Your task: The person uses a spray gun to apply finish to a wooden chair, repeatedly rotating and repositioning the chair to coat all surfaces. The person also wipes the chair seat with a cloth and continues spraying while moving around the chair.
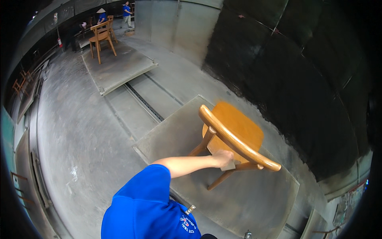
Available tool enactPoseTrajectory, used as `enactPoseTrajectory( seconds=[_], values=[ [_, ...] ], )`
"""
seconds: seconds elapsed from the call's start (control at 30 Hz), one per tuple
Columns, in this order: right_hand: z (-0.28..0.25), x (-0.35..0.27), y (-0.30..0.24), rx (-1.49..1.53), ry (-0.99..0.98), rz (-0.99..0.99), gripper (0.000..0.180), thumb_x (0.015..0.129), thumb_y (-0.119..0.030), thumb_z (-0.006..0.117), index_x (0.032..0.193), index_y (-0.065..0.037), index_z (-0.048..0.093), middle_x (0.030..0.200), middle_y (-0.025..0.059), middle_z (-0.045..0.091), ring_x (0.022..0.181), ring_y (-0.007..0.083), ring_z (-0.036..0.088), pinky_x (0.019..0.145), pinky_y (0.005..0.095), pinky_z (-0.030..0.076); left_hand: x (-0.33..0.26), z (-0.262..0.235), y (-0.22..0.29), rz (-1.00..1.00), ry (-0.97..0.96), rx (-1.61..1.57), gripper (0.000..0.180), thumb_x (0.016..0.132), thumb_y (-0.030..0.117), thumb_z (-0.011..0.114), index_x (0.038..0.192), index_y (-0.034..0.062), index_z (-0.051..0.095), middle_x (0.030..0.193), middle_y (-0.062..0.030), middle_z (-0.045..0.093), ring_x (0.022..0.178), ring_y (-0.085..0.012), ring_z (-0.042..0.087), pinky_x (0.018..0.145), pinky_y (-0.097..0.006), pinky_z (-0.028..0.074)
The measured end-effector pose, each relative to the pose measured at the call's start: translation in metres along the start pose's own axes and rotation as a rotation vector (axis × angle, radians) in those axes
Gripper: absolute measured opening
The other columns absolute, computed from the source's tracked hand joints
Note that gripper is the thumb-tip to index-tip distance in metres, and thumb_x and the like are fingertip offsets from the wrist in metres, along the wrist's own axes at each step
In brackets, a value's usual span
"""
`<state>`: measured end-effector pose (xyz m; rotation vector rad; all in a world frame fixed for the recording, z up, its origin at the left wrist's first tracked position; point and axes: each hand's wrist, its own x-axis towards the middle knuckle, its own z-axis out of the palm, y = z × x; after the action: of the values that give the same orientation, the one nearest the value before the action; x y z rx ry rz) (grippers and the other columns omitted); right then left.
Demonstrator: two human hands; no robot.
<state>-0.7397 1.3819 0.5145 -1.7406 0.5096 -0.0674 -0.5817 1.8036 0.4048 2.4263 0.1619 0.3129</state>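
Observation:
A wooden chair point(234, 127) with an orange-brown seat and a curved backrest rail stands on a grey flat platform point(246, 199). My left hand point(223, 158) reaches out from a blue sleeve and rests against the rear edge of the seat, just under the backrest. Its fingers are closed on a small pale pad point(228, 167), which is pressed to the wood. My right hand is out of view.
A second wooden chair point(101, 38) stands on another grey platform point(119, 67) far back. A metal rail point(143, 101) runs in the concrete floor between the platforms. People in blue point(126, 10) are at the back. A dark stained wall point(302, 79) is on the right.

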Motion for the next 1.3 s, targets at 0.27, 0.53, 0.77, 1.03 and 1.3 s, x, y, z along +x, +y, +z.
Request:
enactPoseTrajectory(
  seconds=[0.27,0.53,0.77,1.03,1.3],
  values=[
    [0.024,-0.007,0.053,0.119,0.011,0.150,0.047,0.102,-0.053,0.051,0.111,-0.007,0.058,0.083,0.0044,0.065,0.070,0.0131,0.065,0.045,0.0245,0.040,0.006,0.014,-0.038,-0.168,-0.174,-0.361,0.031,0.093,0.015,0.060,0.120,-0.0002,0.062,0.112,-0.0206,0.067,0.103,-0.0347,0.066,0.090,-0.045,0.052],
    [0.025,-0.088,0.064,0.195,0.107,0.189,0.042,0.104,-0.047,0.051,0.108,-0.005,0.057,0.081,0.0076,0.066,0.068,0.0162,0.068,0.043,0.0247,0.044,0.021,0.003,-0.035,0.010,-0.309,-0.203,0.029,0.088,0.015,0.064,0.109,-0.0021,0.072,0.104,-0.0243,0.072,0.102,-0.0356,0.070,0.091,-0.043,0.053],
    [0.009,-0.123,0.066,0.182,0.191,0.129,0.042,0.104,-0.046,0.051,0.106,-0.004,0.057,0.080,0.0085,0.066,0.067,0.0163,0.068,0.042,0.0235,0.044,0.024,0.017,-0.041,0.068,-0.160,-0.155,0.026,0.085,0.008,0.060,0.104,-0.0008,0.074,0.108,-0.0205,0.071,0.104,-0.0380,0.067,0.093,-0.044,0.052],
    [0.008,-0.128,0.070,0.184,0.182,0.153,0.043,0.102,-0.049,0.053,0.105,-0.006,0.056,0.080,0.0086,0.067,0.067,0.0183,0.068,0.044,0.0266,0.044,0.031,0.011,-0.036,0.186,-0.169,0.003,0.026,0.085,0.008,0.059,0.104,0.0008,0.075,0.109,-0.0165,0.072,0.108,-0.0343,0.066,0.094,-0.043,0.051],
    [0.021,-0.108,0.065,0.219,0.091,0.163,0.039,0.104,-0.043,0.052,0.109,-0.004,0.056,0.082,0.0107,0.068,0.069,0.0191,0.069,0.042,0.0255,0.044,0.053,-0.002,-0.029,0.054,-0.304,-0.070,0.025,0.092,0.011,0.059,0.112,0.0022,0.072,0.114,-0.0147,0.072,0.111,-0.0291,0.066,0.096,-0.040,0.050]
  ],
)
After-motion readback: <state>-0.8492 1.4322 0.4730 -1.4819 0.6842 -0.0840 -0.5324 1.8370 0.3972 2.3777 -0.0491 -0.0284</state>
